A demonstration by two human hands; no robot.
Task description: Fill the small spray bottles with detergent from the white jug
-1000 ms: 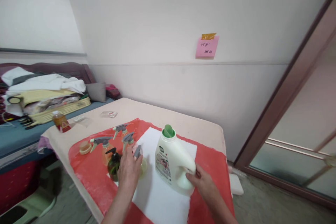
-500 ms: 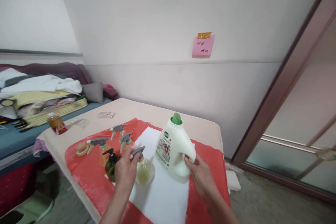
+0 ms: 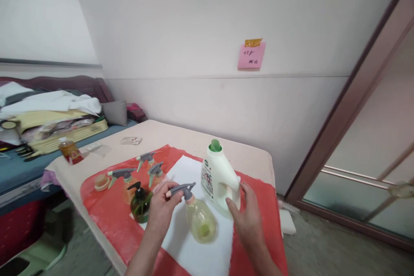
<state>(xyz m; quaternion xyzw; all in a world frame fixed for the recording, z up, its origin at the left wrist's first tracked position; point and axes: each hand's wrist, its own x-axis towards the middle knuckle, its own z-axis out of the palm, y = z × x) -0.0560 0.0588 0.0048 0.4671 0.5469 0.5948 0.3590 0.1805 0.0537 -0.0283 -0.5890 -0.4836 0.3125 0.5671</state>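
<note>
Left hand (image 3: 161, 209): pinches the grey plastic spray top (image 3: 188, 193) of a clear, round plastic bottle (image 3: 202, 223), maybe because that thin part is easy to grab.
Clear bottle: leans, top toward 10 o'clock; can't tell if it touches the flat white sheet (image 3: 213, 258).
Right hand (image 3: 249, 213): curled around the handle of a pale green plastic jug (image 3: 220, 177); can't tell if it squeezes.
Jug: at 1 o'clock from the bottle, mouth up, likely so nothing spills.

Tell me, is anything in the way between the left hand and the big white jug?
Yes, the spray bottle is: the left hand holds it by its gray top, tilted, between that hand and the jug. Nothing visible stands between the right hand and the jug.
</note>
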